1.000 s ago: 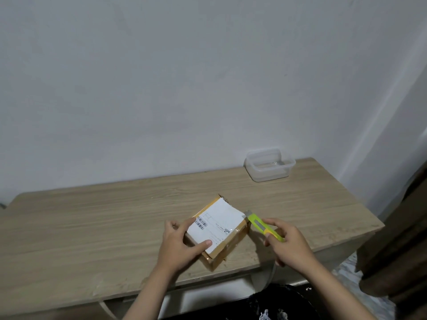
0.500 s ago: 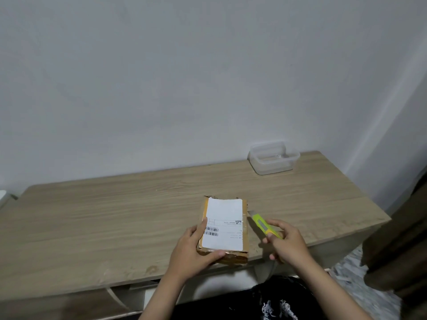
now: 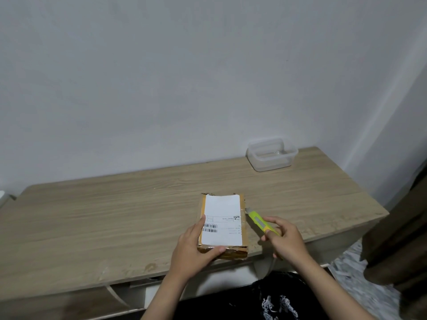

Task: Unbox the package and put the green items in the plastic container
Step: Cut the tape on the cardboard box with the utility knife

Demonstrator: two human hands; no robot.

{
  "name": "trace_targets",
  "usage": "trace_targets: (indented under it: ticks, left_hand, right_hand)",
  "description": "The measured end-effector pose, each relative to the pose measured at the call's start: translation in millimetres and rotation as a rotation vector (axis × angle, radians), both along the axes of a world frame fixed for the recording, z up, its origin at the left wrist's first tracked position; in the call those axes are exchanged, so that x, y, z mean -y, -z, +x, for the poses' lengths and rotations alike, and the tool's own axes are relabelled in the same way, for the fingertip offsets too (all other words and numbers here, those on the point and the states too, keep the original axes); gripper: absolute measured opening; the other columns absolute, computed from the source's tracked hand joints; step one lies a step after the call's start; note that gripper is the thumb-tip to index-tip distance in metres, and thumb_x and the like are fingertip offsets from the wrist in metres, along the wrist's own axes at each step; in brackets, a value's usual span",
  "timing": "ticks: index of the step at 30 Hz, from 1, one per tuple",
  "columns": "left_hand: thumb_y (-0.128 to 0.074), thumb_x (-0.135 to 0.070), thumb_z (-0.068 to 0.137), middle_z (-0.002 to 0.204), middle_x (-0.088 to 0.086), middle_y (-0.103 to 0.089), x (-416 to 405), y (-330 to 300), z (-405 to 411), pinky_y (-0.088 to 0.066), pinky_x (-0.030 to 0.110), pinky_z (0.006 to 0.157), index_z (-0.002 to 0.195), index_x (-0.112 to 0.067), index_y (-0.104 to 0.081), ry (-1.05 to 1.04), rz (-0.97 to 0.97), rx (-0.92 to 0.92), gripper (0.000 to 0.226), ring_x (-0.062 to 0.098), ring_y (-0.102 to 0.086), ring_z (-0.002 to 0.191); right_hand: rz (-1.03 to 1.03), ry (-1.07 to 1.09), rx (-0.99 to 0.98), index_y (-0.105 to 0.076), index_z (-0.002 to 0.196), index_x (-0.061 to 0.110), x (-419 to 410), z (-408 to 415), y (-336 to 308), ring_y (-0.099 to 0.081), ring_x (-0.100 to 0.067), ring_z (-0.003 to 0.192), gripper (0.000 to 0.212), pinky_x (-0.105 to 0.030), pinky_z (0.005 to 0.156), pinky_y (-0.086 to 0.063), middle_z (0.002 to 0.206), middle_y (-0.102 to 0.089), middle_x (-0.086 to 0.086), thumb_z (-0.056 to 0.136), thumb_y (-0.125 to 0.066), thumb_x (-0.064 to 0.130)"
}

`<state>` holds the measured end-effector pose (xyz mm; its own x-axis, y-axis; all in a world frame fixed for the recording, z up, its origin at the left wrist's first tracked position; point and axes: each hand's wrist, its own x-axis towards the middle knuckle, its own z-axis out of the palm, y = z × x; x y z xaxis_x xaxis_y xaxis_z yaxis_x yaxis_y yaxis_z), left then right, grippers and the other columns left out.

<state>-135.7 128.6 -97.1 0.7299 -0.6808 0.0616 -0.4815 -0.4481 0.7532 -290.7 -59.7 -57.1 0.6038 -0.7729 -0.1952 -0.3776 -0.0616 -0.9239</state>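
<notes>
A plain, matte grey-white wall (image 3: 184, 77) fills the upper part of the view. Below it runs the desk (image 3: 92, 222), a broad rectangular top in pale wood-grain laminate, with scuffed, chipped spots along its near edge. At the far right hangs a dark brown curtain (image 3: 397, 239), and the floor (image 3: 360, 285) beneath it is speckled grey.

The package (image 3: 223, 224) is a flat rectangular cardboard box bound in glossy brown tape, crumpled at its near end, with a white shipping label covering most of its top face. It lies near the front edge of the desk, its long sides running away from the person. The left hand (image 3: 196, 248) has its grip wrapped round the near left corner: thumb along the front edge, fingers on the label by the barcodes.

The plastic container (image 3: 271, 155) is clear, rectangular with rounded corners, open-topped, and stands at the back right of the desk against the wall, well apart from the package.

The right hand (image 3: 286, 239) pinches a yellow-green utility knife (image 3: 261, 221) between thumb and fingers; its tip is just at the package's right side.

A second ago the package sat turned diagonally; half a second ago it was already nearly squared. Now it lies straight, and the left thumb has shifted toward the front edge.
</notes>
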Motion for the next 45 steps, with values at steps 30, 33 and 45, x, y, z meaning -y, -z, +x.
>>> trace_targets:
  ticks: [30, 33, 45]
  left_hand:
    - [-0.060, -0.074, 0.053, 0.135, -0.006, -0.051, 3.3, 0.3, -3.6, -0.037, 0.029, 0.102, 0.139, -0.031, -0.038, -0.060, -0.016, -0.006, 0.099, 0.014, -0.047, 0.124]
    - [-0.060, -0.074, 0.054, 0.134, -0.005, -0.052, 3.1, 0.1, -4.4, -0.038, 0.029, 0.102, 0.139, -0.030, -0.038, -0.059, -0.021, -0.005, 0.099, 0.014, -0.047, 0.123]
    - [-0.051, -0.081, 0.056, 0.110, -0.006, -0.050, 10.4, -12.7, -9.2, -0.046, 0.033, 0.093, 0.116, -0.041, -0.054, -0.140, 0.046, -0.075, 0.072, 0.016, -0.054, 0.107]
  right_hand:
    - [0.041, -0.196, 0.005, -0.064, 0.103, 0.024, -1.0, -17.4, 2.1, -0.036, -0.013, 0.024, 0.032, -0.016, 0.030, -0.031, 0.057, -0.065, -0.007, 0.088, -0.053, -0.002]
    - [0.043, -0.229, -0.004, -0.065, 0.102, 0.024, -5.4, -27.3, 0.8, -0.037, -0.014, 0.024, 0.033, -0.016, 0.030, -0.032, 0.056, -0.066, -0.007, 0.088, -0.052, -0.003]
    - [-0.029, 0.006, 0.063, -0.063, 0.099, 0.034, 0.2, -46.6, -0.6, -0.041, -0.015, 0.029, 0.038, -0.021, 0.032, -0.038, 0.057, -0.067, -0.006, 0.088, -0.055, -0.002]
